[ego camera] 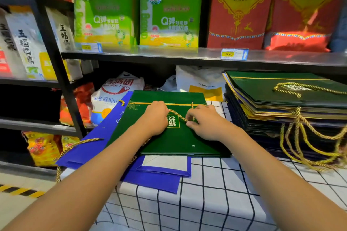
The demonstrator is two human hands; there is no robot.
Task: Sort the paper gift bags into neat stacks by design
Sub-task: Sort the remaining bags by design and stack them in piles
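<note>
Gold cord handle point(178, 115) pinched between both hands atop green bag point(169, 137).

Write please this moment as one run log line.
left hand: holds gold rope handle | right hand: pinches same handle | green bag: flat on blue bags | tall stack: right

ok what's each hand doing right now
Left hand: holding the gold rope handle on the green bag.
Right hand: pinching the same handle.
</note>
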